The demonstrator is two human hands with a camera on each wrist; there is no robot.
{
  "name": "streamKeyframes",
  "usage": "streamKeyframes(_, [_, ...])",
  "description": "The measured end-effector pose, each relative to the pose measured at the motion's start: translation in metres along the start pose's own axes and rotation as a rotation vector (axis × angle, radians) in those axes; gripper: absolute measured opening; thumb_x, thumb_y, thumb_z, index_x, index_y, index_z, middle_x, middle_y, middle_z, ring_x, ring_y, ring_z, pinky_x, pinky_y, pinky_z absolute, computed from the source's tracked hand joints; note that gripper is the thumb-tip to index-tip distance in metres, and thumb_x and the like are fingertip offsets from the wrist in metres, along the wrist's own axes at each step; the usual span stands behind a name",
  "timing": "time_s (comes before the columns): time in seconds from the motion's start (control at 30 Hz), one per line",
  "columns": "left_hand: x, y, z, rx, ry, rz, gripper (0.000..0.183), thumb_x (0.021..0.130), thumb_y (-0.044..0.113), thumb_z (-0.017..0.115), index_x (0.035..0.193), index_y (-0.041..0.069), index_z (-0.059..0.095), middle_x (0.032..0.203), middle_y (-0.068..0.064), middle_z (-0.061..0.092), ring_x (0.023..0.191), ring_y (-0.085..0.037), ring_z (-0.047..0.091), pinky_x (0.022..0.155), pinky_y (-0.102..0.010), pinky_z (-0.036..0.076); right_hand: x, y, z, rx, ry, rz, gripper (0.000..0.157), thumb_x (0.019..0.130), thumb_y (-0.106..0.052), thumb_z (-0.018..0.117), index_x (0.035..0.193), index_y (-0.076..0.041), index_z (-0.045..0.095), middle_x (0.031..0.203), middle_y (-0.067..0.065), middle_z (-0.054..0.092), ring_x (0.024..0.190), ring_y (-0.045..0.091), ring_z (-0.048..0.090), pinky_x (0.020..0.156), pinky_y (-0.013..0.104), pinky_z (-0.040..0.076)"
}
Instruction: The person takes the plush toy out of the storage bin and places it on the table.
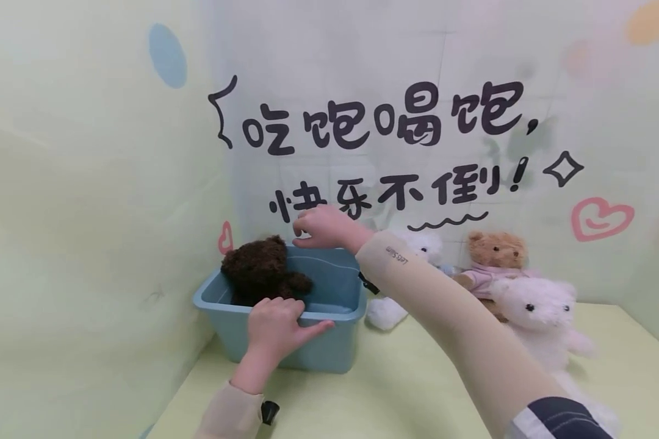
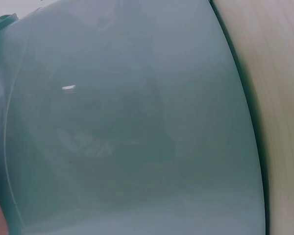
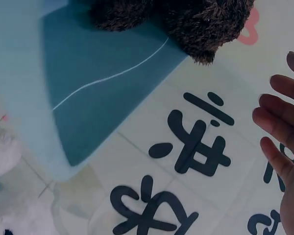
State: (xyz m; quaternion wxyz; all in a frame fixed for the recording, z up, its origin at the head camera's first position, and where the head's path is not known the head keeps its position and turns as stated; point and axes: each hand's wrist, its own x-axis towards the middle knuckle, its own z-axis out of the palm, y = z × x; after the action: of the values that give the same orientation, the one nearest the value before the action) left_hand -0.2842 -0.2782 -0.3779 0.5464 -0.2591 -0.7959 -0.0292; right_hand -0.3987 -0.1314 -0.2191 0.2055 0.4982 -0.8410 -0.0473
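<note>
A dark brown teddy bear (image 1: 258,268) lies in the left part of a blue plastic bin (image 1: 329,332). My left hand (image 1: 277,326) grips the bin's front rim, fingers hooked over it and thumb stretched along the outside. Above the back rim is my right hand (image 1: 329,227), apart from the bear and bin. In the right wrist view, the loosely spread fingers (image 3: 279,117) hold nothing. The left wrist view is filled by the bin's outer wall (image 2: 137,122).
To the right sit a light brown bear (image 1: 496,250) in a pink top, a white plush toy (image 1: 540,311) and another white one (image 1: 387,314), partly behind my right arm. They share a pale yellow table (image 1: 395,378). A wall with black lettering (image 1: 417,116) stands behind.
</note>
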Motion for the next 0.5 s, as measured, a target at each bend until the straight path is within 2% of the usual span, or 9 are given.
streamKeyframes(0.17, [0.000, 0.003, 0.000, 0.014, 0.001, 0.006, 0.069, 0.076, 0.082, 0.049, 0.050, 0.021, 0.029, 0.048, 0.009, 0.019, 0.040, -0.009, 0.017, 0.043, -0.022, 0.012, 0.017, -0.009, 0.010, 0.008, 0.065, -0.059, 0.019, 0.094, -0.028, 0.060, 0.093, -0.014, 0.072, 0.089, 0.001, 0.067, 0.073, 0.013, 0.061, 0.070, 0.028, 0.049])
streamKeyframes(0.3, [0.000, 0.003, 0.000, 0.023, 0.004, 0.001, 0.070, 0.079, 0.082, 0.042, 0.049, 0.021, 0.028, 0.047, 0.008, 0.020, 0.039, -0.010, 0.018, 0.042, -0.023, 0.012, 0.029, -0.020, 0.019, 0.012, 0.105, -0.097, 0.019, 0.094, -0.026, 0.059, 0.089, -0.012, 0.072, 0.080, 0.000, 0.064, 0.067, 0.014, 0.058, 0.065, 0.026, 0.047])
streamKeyframes(0.5, [0.001, 0.001, -0.003, 0.042, 0.019, -0.011, 0.071, 0.081, 0.083, 0.036, 0.049, 0.020, 0.027, 0.048, 0.008, 0.018, 0.040, -0.009, 0.015, 0.042, -0.023, 0.011, 0.047, -0.031, 0.034, 0.051, 0.096, -0.081, 0.021, 0.096, -0.028, 0.057, 0.086, -0.014, 0.069, 0.074, -0.001, 0.057, 0.064, 0.012, 0.053, 0.062, 0.023, 0.043])
